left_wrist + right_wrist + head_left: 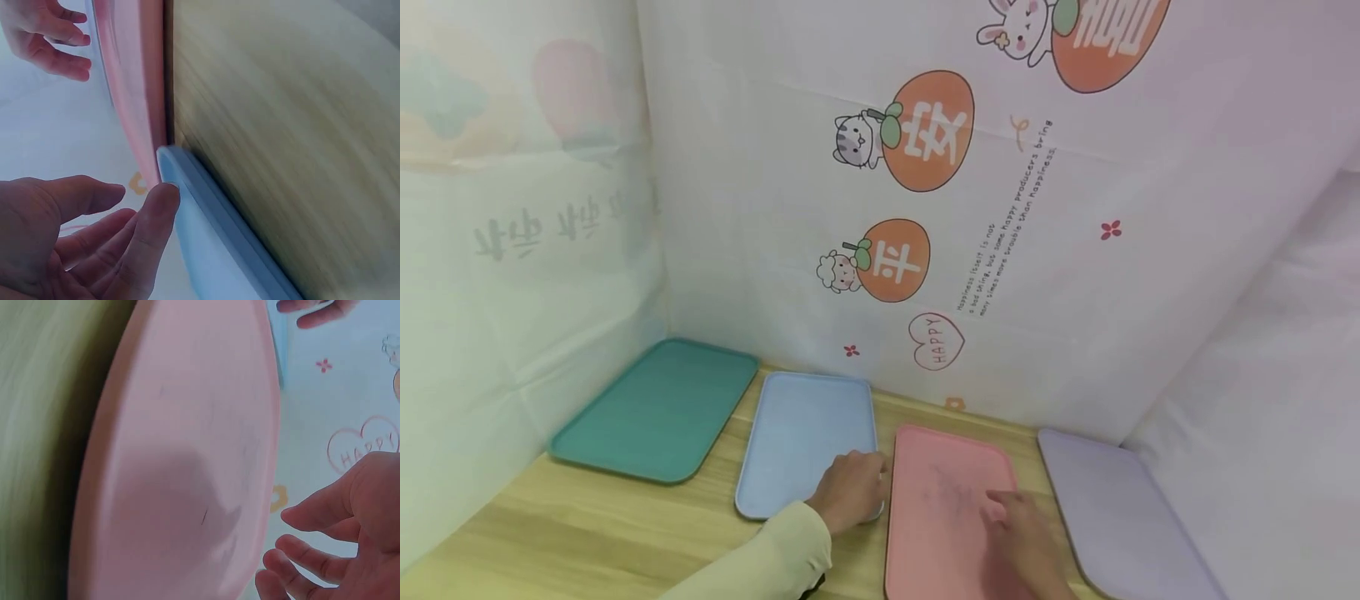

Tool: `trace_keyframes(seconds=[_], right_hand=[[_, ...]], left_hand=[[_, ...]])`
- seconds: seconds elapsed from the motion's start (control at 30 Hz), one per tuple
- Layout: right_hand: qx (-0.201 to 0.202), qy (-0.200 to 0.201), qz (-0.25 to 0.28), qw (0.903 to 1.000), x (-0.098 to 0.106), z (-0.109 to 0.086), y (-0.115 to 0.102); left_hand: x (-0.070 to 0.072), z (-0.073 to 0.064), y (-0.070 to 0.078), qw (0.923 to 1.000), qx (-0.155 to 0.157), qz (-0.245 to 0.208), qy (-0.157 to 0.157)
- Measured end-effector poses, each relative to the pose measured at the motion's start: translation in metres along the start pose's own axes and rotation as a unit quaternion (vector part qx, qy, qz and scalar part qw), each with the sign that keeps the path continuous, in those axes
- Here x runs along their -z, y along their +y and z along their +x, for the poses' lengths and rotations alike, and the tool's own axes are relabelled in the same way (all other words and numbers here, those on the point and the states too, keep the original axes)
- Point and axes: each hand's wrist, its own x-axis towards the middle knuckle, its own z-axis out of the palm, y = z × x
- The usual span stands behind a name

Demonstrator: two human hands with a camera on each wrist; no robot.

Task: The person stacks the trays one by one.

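My left hand (852,492) is over the right side of the light blue tray (808,433). In the left wrist view its fingers are loosely bent with nothing between them. One fingertip overlaps the blue tray's rim (219,219); whether it touches cannot be told. Above the right part of the pink tray (940,533) hovers my right hand (1026,537). The right wrist view shows that hand (350,531) with thumb and fingers apart, holding nothing. Its shadow falls on the pink surface (181,412), which carries faint dark marks and a thin dark line.
A green tray (658,412) lies at the far left and a lilac tray (1127,512) at the right, all on a wood-grain table (587,533). White printed cloth (760,208) hangs behind, with more cloth along both sides.
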Motion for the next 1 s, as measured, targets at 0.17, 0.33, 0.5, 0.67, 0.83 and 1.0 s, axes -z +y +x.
trace_keyframes(seconds=[0.17,0.33,0.5,0.67,0.83,1.0], right_hand=[[-0.002,-0.041,0.016,0.9991,0.002,0.006,-0.027],[-0.004,-0.048,0.033,0.9983,-0.003,0.009,-0.052],[-0.035,-0.081,0.069,0.9937,-0.009,0.013,-0.078],[-0.029,-0.090,0.087,0.9917,-0.018,0.016,-0.097],[-0.010,-0.093,0.102,0.9903,-0.028,0.016,-0.108],[0.007,-0.092,0.111,0.9895,-0.036,0.017,-0.118]], left_hand=[[0.001,0.002,-0.016,0.9996,0.001,0.022,0.019],[0.016,0.000,-0.020,0.9996,0.007,0.023,0.017],[0.024,0.003,-0.032,0.9992,0.028,0.025,0.017],[0.032,0.006,-0.045,0.9977,0.056,0.031,0.020],[0.038,0.008,-0.056,0.9957,0.081,0.039,0.022],[0.047,0.008,-0.068,0.9933,0.096,0.059,0.027]])
